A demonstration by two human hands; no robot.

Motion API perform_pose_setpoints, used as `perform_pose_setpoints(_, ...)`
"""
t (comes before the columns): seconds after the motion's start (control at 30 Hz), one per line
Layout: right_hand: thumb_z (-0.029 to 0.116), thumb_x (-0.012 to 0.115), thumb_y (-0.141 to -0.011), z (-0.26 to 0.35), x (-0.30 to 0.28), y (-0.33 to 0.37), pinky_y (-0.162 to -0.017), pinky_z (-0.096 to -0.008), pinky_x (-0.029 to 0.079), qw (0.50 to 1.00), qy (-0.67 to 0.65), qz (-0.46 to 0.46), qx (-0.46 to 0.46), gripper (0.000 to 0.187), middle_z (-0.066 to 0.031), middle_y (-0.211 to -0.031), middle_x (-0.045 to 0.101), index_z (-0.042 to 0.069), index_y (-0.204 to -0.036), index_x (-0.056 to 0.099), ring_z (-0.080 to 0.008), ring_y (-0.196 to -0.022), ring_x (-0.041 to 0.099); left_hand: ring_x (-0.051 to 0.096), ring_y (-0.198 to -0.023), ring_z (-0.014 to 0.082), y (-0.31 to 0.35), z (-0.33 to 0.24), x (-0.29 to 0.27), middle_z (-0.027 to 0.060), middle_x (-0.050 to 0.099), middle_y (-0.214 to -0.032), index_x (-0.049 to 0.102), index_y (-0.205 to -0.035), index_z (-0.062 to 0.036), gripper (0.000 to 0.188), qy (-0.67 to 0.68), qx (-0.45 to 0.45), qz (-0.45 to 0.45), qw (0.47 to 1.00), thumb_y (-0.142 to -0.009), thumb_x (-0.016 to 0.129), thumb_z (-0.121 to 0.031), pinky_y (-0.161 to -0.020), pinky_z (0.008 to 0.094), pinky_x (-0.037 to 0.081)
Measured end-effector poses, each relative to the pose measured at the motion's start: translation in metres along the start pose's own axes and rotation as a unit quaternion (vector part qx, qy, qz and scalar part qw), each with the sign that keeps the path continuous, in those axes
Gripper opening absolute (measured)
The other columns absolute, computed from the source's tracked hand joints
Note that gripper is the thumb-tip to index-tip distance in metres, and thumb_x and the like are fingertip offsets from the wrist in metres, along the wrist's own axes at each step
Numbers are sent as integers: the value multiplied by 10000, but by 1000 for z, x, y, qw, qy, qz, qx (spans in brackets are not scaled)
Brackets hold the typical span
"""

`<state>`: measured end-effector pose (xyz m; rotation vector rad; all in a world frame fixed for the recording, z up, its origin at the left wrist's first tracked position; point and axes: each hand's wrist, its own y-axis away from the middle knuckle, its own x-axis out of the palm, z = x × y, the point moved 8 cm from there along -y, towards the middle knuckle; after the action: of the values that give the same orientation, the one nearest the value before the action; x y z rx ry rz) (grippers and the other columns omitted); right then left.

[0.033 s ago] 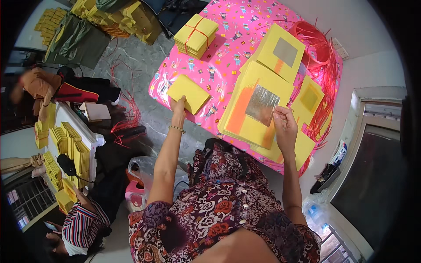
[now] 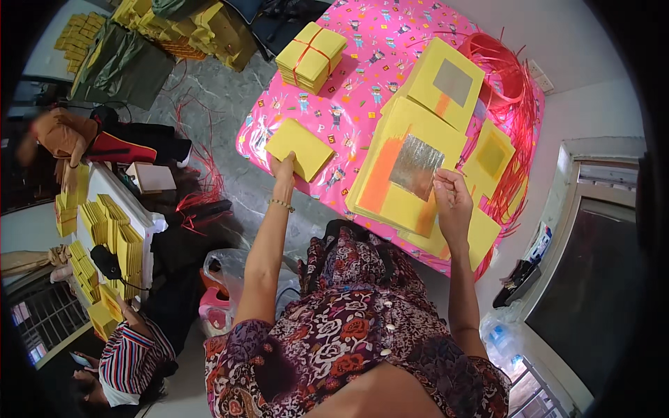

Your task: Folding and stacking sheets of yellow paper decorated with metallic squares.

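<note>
At the near left edge of the pink table cover, my left hand [image 2: 283, 167] grips the edge of a small folded yellow paper packet [image 2: 301, 145], thumb on top and the other fingers hidden. My right hand [image 2: 454, 198] is closed with fingertips pinched together at the right edge of the silver square on a large stack of yellow paper sheets [image 2: 376, 164]. An orange band runs beside that square. Whether a sheet is between those fingertips I cannot make out. Behind it lies another yellow stack [image 2: 425, 70] with a silver square.
A yellow bundle [image 2: 311, 56] tied with red string stands at the back of the pink-covered table [image 2: 362, 42]. Loose red strings [image 2: 519, 139] hang along its right side. At left, a person in a striped top [image 2: 132, 355] and another in brown [image 2: 66, 132] are beside a table with yellow bundles [image 2: 125, 244].
</note>
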<state>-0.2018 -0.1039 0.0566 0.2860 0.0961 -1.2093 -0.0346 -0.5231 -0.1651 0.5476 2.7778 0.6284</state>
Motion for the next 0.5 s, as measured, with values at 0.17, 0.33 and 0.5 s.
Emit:
perform_pose_setpoints(0.17,77,568,-959,-3,-3,5,-810,-229,491,999,32,-2,12,216,-57,-1035,630,-12,-1155,581,-100,-938,597,638,-1006,241,8,-8,9,120,645,-1149,570,-1191,30,386,-66,20,-25,997,-825,685,-15,-862,353,515)
perform_pose_setpoints(0.33,91,579,-954,2,-1,8,-805,-237,496,1000,24,4,4,225,-62,-1044,638,-16,-1152,586,-107,-938,603,658,-974,283,-9,-11,-14,141,659,-1133,594,-1160,16,442,-208,110,-70,969,-764,756,-93,-831,373,526)
perform_pose_setpoints(0.5,93,597,-925,10,-8,14,-809,-305,521,998,52,-21,-20,203,-75,-1028,654,2,-1105,619,-156,-936,641,506,-1109,426,14,-33,-10,253,506,-1169,434,-1276,7,785,-407,134,-163,889,-647,835,-236,-959,475,432)
